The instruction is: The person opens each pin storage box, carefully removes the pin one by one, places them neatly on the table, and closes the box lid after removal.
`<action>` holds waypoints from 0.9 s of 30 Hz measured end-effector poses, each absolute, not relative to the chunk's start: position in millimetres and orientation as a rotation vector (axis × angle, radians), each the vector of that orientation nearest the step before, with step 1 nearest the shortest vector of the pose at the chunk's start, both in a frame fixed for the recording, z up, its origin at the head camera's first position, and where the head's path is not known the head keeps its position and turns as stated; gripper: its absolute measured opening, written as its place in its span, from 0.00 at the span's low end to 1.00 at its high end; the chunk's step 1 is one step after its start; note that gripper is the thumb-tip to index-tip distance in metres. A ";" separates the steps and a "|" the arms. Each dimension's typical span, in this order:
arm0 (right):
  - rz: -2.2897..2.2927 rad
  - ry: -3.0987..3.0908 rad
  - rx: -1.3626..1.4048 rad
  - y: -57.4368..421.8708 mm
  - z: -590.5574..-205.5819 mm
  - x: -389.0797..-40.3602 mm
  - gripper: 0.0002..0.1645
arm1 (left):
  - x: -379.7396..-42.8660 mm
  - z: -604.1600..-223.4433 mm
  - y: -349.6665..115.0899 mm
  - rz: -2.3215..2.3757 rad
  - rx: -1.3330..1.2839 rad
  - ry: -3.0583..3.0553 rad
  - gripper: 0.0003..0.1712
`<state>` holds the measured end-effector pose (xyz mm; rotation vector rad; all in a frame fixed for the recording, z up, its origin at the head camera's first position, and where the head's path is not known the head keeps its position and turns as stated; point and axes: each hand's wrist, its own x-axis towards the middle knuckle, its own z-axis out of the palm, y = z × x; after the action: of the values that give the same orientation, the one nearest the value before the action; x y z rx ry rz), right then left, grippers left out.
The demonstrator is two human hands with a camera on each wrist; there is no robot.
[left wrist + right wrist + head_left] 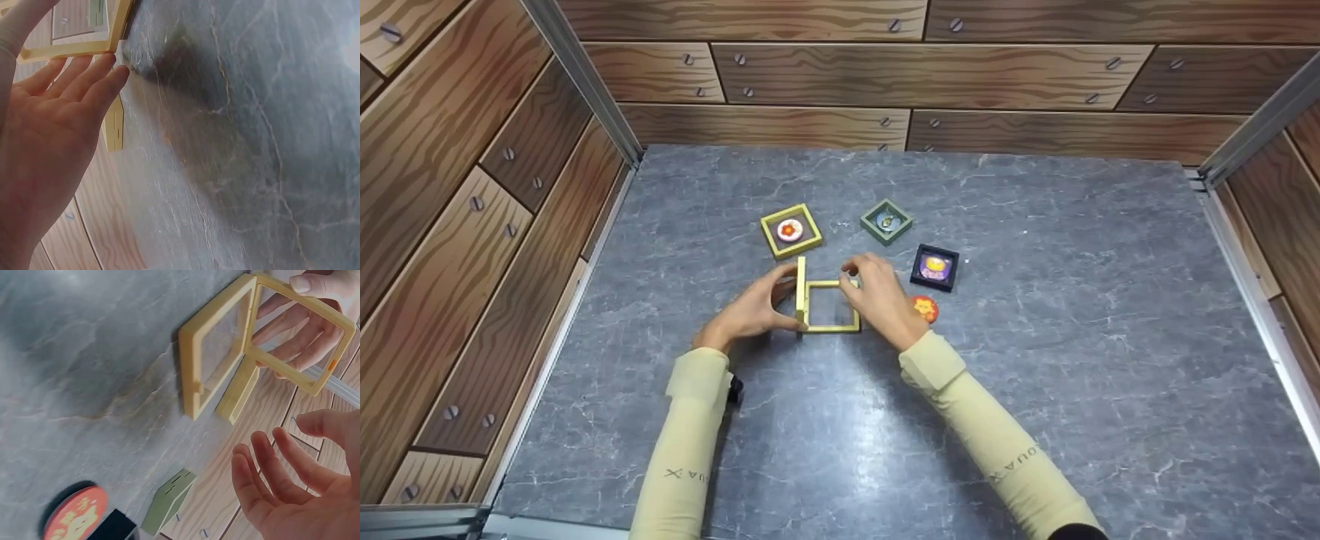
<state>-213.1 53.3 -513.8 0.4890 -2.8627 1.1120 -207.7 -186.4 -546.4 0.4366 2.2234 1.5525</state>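
A yellow hinged display frame with clear film windows has one half (832, 328) flat on the table and the other half (801, 285) raised upright at the left. My left hand (754, 306) holds the raised half, thumb on its near edge and fingers round the far side. Seen from the right wrist, that hand's fingers (298, 329) show through the clear window. My right hand (881, 296) hovers by the flat half's right side, fingers loosely bent and nothing between them. A red round badge (928, 309) with a yellow pattern lies just beside it, partly covered by the hand.
Behind the hands sit a second yellow frame (791, 231) holding a white badge with a red flower, a small green frame (886, 221) and a black frame (935, 268) with a purple badge. Wood-patterned panels (825, 75) border the grey marbled table (1072, 337).
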 end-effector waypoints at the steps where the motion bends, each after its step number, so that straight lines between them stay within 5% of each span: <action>1: 1.114 -2.861 0.499 51.6 -513.4 -213.8 0.15 | -207.4 -546.4 -186.4 1.546 0.435 2.230 0.63; 27: 1.160 -2.816 0.632 10.5 -505.9 -215.3 0.27 | -208.8 -543.9 -184.7 1.317 0.523 2.455 0.60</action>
<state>-215.3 10.5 -505.9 0.6324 -2.8158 1.1602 -208.8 -184.7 -543.9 0.5233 2.4548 1.3175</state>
